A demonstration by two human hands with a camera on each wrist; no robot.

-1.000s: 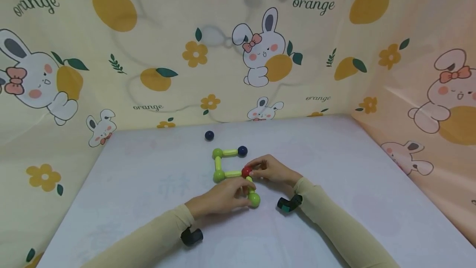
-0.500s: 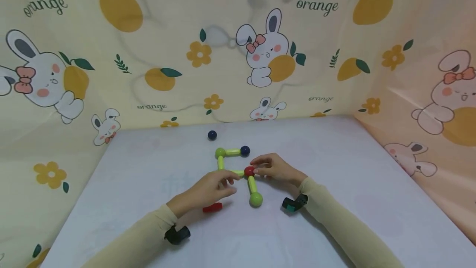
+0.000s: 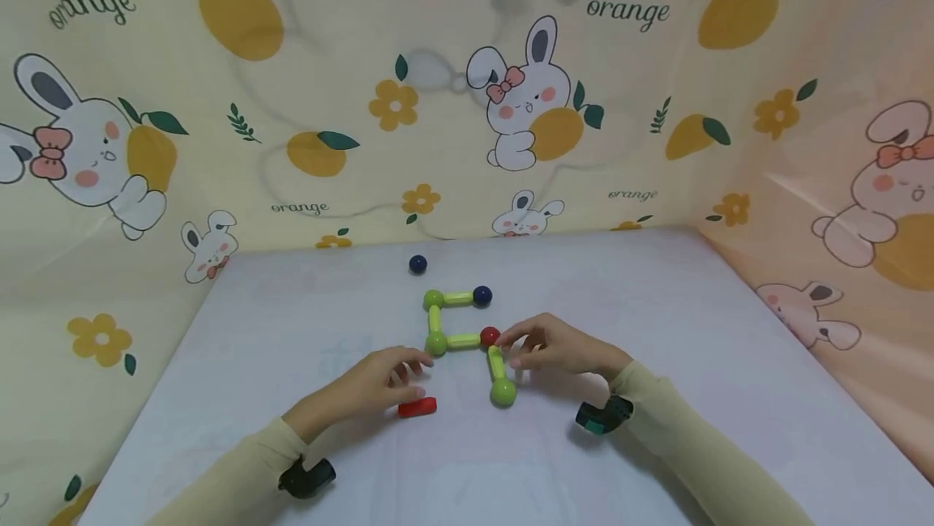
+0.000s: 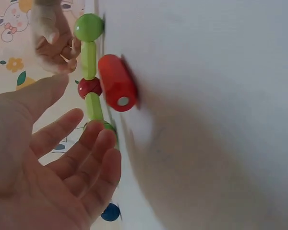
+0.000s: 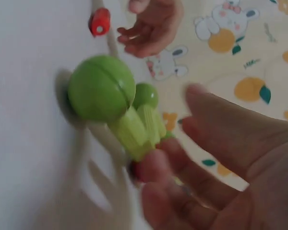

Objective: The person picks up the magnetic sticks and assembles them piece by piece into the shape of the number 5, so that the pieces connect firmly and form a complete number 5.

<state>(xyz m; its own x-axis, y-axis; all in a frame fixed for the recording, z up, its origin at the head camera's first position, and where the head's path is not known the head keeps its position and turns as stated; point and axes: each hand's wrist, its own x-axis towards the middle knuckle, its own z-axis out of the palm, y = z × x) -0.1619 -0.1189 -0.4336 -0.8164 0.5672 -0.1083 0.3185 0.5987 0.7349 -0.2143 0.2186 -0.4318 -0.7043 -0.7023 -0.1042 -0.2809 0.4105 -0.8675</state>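
A chain of light-green magnetic rods and balls lies on the table: a dark-blue ball (image 3: 482,296), a green corner ball (image 3: 433,300), a second green corner ball (image 3: 435,343), a red ball (image 3: 490,336) and a green end ball (image 3: 503,392). My left hand (image 3: 372,384), fingers loosely bent and holding nothing, hovers by a loose red rod (image 3: 417,407). That red rod (image 4: 117,82) shows a silvery disc on its end in the left wrist view. Close beside the red ball is my right hand (image 3: 562,346), its fingers relaxed; whether a fingertip touches the ball is unclear.
A loose dark-blue ball (image 3: 417,264) lies behind the chain. The white table (image 3: 255,348) meets a printed cloth (image 3: 328,64) at the back and sides. Each wrist wears a black camera (image 3: 306,478).
My left hand has moved left, away from the red ball and green end ball, uncovering the red rod. My right hand has drawn back slightly right from the red ball.
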